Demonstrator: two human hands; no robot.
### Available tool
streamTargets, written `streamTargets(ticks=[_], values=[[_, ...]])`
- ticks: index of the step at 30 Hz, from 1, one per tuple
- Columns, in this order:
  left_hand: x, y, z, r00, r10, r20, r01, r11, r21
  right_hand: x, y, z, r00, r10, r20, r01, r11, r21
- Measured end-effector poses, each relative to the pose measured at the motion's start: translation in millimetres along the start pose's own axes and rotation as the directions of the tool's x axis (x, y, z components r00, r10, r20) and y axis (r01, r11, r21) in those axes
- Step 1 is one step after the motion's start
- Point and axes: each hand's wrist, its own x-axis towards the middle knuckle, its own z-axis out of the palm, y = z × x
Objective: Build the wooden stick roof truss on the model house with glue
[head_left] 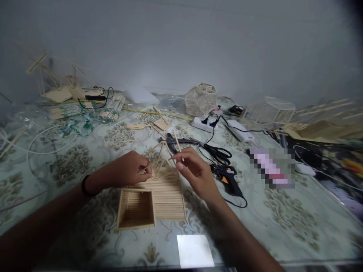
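My left hand (pixel 124 169), with a black band at the wrist, is closed at the left side of a small pyramid-like frame of thin wooden sticks (pixel 159 150). Its fingertips pinch a stick of that frame. On the frame's right, my right hand (pixel 194 170) holds a loose wooden stick (pixel 177 139) upright between thumb and fingers. Under both hands lies a flat panel of wooden sticks (pixel 167 198) set side by side. An open box of sticks (pixel 136 207) stands at the panel's near left corner. The hands partly hide the frame's lower joints.
Right of my right hand lies a black glue gun (pixel 227 177) with its cord. Behind the frame are pliers (pixel 181 140) and a white power strip (pixel 202 124). Bundled sticks (pixel 112 107), a stick polyhedron (pixel 200 99) and a white card (pixel 195 250) lie on the patterned tablecloth.
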Motion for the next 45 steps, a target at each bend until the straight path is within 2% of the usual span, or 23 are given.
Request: streamTargets(ticks=[4, 9, 17, 22, 27, 32, 35, 39, 45], values=[[3, -3, 2.8, 0.996, 0.006, 0.085, -0.002, 0.999, -0.046, 6, -17, 11, 0.998, -0.056, 0.027, 0.058, 0.996, -0.07], [3, -6, 5.3, 0.997, -0.009, 0.08, 0.014, 0.998, -0.063, 14, -28, 24, 0.996, -0.091, 0.015, 0.092, 0.982, -0.162], [4, -5, 3.1, 0.996, -0.004, 0.088, 0.012, 0.995, -0.094, 16, -30, 35, 0.995, -0.103, 0.0, 0.101, 0.977, -0.189], [2, -4, -4.2, 0.997, 0.002, 0.079, 0.005, 0.996, -0.086, 15, -27, 32, 0.995, -0.104, 0.002, 0.103, 0.977, -0.185], [-1, 3, -9.1, 1.0, 0.01, -0.011, -0.01, 1.0, -0.005, 14, -27, 27, 0.991, -0.134, 0.001, 0.132, 0.969, -0.21], [-3, 12, -3.7, 0.988, 0.02, -0.152, -0.006, 0.996, 0.093, 14, -33, 22, 0.987, -0.158, 0.018, 0.157, 0.952, -0.264], [-2, 16, 0.0, 0.976, 0.042, -0.213, -0.014, 0.992, 0.128, 16, -34, 16, 0.989, -0.139, 0.059, 0.148, 0.964, -0.219], [0, 22, 3.1, 0.951, 0.074, -0.301, -0.025, 0.986, 0.166, 24, -31, 7, 0.984, -0.126, 0.127, 0.143, 0.98, -0.139], [2, 28, 11.2, 0.886, 0.122, -0.447, -0.026, 0.976, 0.215, 38, -33, 0, 0.972, -0.135, 0.194, 0.162, 0.977, -0.135]])
